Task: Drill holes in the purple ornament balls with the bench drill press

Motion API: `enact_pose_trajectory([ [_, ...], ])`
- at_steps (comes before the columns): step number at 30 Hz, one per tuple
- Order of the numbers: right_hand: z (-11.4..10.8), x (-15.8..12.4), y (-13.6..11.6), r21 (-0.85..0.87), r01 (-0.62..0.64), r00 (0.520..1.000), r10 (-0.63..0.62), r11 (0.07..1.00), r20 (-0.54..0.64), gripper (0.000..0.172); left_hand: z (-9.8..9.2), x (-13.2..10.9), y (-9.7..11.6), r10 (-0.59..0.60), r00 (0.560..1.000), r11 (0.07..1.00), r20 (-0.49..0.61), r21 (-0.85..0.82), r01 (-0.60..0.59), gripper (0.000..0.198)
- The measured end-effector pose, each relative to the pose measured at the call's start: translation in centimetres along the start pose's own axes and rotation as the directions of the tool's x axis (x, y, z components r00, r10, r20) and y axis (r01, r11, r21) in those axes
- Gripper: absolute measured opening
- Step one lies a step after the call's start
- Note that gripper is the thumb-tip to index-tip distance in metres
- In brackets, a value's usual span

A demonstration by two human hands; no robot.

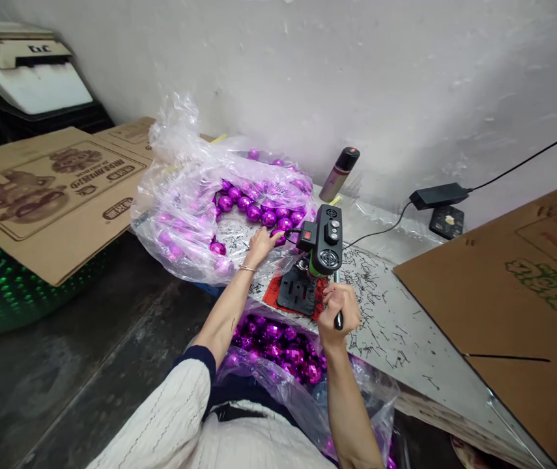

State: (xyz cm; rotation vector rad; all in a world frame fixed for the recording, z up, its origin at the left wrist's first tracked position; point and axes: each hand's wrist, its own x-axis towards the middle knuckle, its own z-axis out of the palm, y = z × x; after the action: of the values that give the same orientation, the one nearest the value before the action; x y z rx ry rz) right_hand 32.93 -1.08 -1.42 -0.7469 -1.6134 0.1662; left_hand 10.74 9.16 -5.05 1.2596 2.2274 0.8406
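My left hand [260,247] reaches over the bench, its fingers closed at a shiny purple faceted ball [279,238] on the edge of a pile of similar purple balls [253,213]. Just right of it stands a small black bench press [328,241] with round vents, a red switch and a slotted base plate [294,292]. My right hand [339,307] is wrapped around the black-tipped lever handle [339,320] at the press's right side. A red sheet [272,293] lies beneath the base.
Clear plastic bags hold purple balls on the bench [175,169] and at my lap [278,348]. A spray can [339,174], a power adapter [438,195] and its cord are behind. Cardboard [513,286] flanks the right, a carton [53,189] the left. Black scraps litter the bench [395,326].
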Motion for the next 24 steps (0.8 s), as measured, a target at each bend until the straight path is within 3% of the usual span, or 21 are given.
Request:
enact_pose_trajectory([
  [4,-0.1,-0.1,0.1,-0.012,0.005,1.0,-0.004,1.0,0.009,0.03,1.5,0.1,0.5,0.011,0.999,0.965,0.051,-0.261,0.003,0.033],
  [7,-0.1,-0.1,0.1,-0.017,-0.001,1.0,0.001,1.0,0.012,0.031,0.5,-0.7,-0.1,-0.026,0.999,0.859,0.042,-0.509,0.044,0.031],
  [8,-0.1,-0.1,0.1,-0.019,0.0,1.0,0.001,1.0,0.012,0.031,-0.1,-1.2,-0.5,-0.032,0.998,0.772,0.06,-0.632,0.063,0.032],
  [11,0.1,0.0,0.0,-0.011,0.007,1.0,-0.007,1.0,0.001,0.031,-2.1,-3.9,-2.0,-0.025,0.99,0.371,0.141,-0.918,0.14,0.034],
  [13,0.1,0.3,-0.3,0.004,-0.005,1.0,0.006,1.0,-0.011,0.032,-2.6,-6.3,-3.1,-0.021,0.983,0.253,0.18,-0.951,0.179,0.034],
  [15,0.1,0.9,-0.6,0.013,-0.036,0.999,0.036,0.999,-0.017,0.033,-2.1,-8.8,-3.9,-0.024,0.976,0.271,0.215,-0.939,0.213,0.037],
  [18,-0.2,2.2,-1.2,0.009,-0.071,0.997,0.071,0.997,-0.012,0.035,0.3,-11.8,-4.5,0.019,0.977,0.462,0.21,-0.869,0.178,0.043],
  [21,-0.4,3.3,-1.5,-0.007,-0.095,0.995,0.095,0.995,0.013,0.036,2.8,-13.3,-4.4,0.149,0.984,0.711,0.102,-0.703,-0.034,0.051],
  [24,-0.5,3.6,-1.5,-0.011,-0.094,0.995,0.095,0.995,0.026,0.035,4.1,-13.6,-3.8,0.285,0.958,0.86,0.04,-0.452,-0.237,0.06],
])
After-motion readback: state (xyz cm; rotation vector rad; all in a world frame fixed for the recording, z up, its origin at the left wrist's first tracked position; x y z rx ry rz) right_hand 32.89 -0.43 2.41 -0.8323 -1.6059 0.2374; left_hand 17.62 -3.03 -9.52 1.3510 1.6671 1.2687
